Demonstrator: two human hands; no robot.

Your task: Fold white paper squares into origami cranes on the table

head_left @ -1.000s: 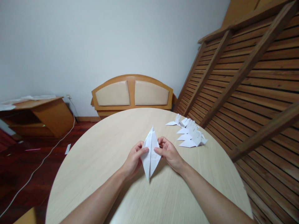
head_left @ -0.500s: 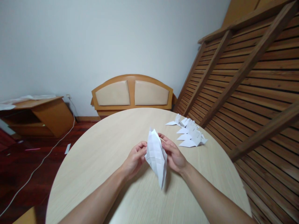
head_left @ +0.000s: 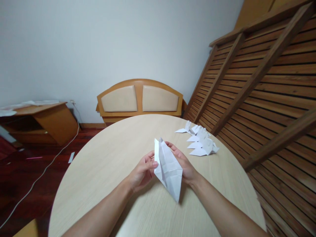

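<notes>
Between my two hands is a sheet of white folded paper [head_left: 171,169], creased into a long diamond whose lower tip points down toward the table. My left hand [head_left: 143,169] pinches its left edge, thumb on the front and fingers behind. On the other side, my right hand [head_left: 184,164] grips the right edge; some of its fingers are hidden behind the paper. At the top the paper parts into two points, with a flap standing on the left. Both hands are just above the round table [head_left: 103,171].
Several white folded paper pieces [head_left: 202,144] lie in an overlapping row at the table's right rear. Wooden slatted panels [head_left: 271,82] lean at the right. Behind the table stands a padded headboard [head_left: 139,98]. A low cabinet [head_left: 49,125] and a white cable [head_left: 49,164] are at left.
The folded paper has turned and opened out, now showing a wider face with a flap at the left. My left thumb has moved onto its front. The pieces at the rear have not moved.
</notes>
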